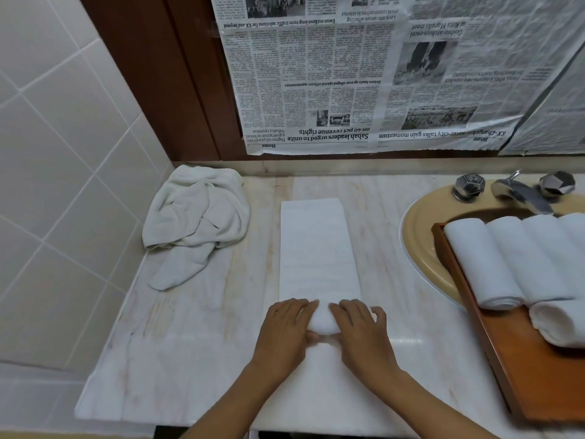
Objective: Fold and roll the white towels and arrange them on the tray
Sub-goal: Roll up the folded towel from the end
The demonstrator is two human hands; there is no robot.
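Your folded towel (318, 248) lies as 1 long white strip in the middle of the marble counter (190, 343), running straight away from you. Its near end is wound into a short roll (321, 321), and the rest lies flat.

Both of your hands sit on that roll. Your left hand (285, 331) covers its left half and your right hand (361, 334) its right half. On each hand the fingers lie close together and curl over the top of the roll. Your 2 thumbs are tucked against its near side, and they almost meet in the middle.

To your right, a brown wooden tray (506, 359) rests partly over the tan sink (421, 248). On it, at least 3 rolled towels (478, 264) lie side by side and touching. 1 more roll (560, 321) lies crosswise in front of them, and the frame edge cuts it off. Behind the tray, at the back of the sink, stands a chrome faucet (522, 191) between 2 faceted knobs.

To your left, in the back corner of the counter, a crumpled towel (196, 217) is heaped against the tiled wall (63, 153), well apart from the strip. Above the counter's back edge, sheets of newspaper (348, 90) hang upside down, beside a dark wooden frame.
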